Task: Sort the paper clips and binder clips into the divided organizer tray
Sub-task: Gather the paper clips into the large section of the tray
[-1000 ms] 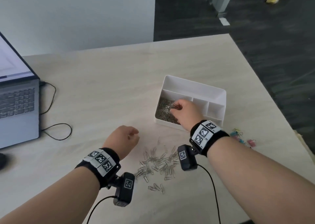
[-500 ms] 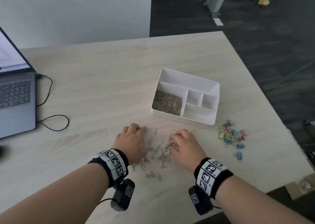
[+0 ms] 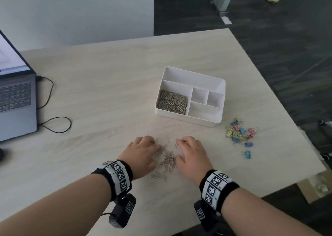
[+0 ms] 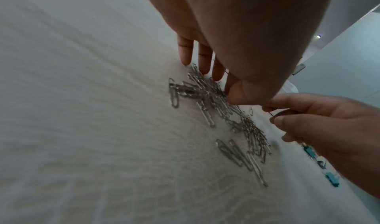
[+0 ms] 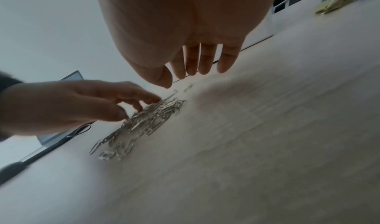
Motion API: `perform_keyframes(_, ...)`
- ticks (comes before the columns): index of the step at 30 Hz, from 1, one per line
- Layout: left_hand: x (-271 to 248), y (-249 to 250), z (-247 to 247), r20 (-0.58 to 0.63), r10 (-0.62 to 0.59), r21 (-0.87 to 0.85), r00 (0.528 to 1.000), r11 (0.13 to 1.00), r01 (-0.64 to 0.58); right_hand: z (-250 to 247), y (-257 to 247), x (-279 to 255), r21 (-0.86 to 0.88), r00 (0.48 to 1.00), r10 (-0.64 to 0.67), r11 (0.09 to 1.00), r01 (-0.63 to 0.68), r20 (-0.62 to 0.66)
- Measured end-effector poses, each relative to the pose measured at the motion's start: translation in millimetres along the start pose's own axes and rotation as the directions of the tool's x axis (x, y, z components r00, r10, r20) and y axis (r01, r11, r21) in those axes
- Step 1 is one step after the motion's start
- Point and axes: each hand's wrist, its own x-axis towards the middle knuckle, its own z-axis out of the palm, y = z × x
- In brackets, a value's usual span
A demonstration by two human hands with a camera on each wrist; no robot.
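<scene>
A loose pile of silver paper clips (image 3: 167, 161) (image 4: 224, 113) (image 5: 148, 122) lies on the table between my two hands. My left hand (image 3: 143, 151) (image 4: 207, 71) has its fingers stretched out, tips touching the pile's left side. On the other side my right hand (image 3: 190, 151) (image 5: 197, 65) hovers palm down with fingers straight, holding nothing. The white divided tray (image 3: 194, 74) stands behind the pile; its large left compartment holds many paper clips (image 3: 172, 102), the other compartments look bare. Coloured binder clips (image 3: 240, 135) lie scattered to the tray's right.
An open laptop (image 3: 16, 99) sits at the left edge with a black cable (image 3: 53, 124) looping beside it. The table's right edge (image 3: 296, 128) runs close to the binder clips. Dark floor lies beyond.
My right hand left the tray's paper clip compartment and came back down to the loose pile. The left hand slid in against the pile, which now looks more bunched together.
</scene>
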Motion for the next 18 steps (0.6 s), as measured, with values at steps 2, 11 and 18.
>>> perform_keyframes(2,-9,-8,1,-0.057,-0.037,-0.057,0.998,0.998,0.034,-1,0,5,-0.053,0.997,0.062,0.997,-0.060,0.042)
perform_keyframes(11,-48,-45,2,0.004,-0.317,-0.219,0.949,0.925,0.310,1,-3,6,0.004,0.966,-0.112,0.993,0.114,0.232)
perform_keyframes(18,-36,-36,7,-0.044,-0.288,-0.216,0.957,0.938,0.272,2,-10,5,0.057,0.970,-0.081,0.996,0.070,0.230)
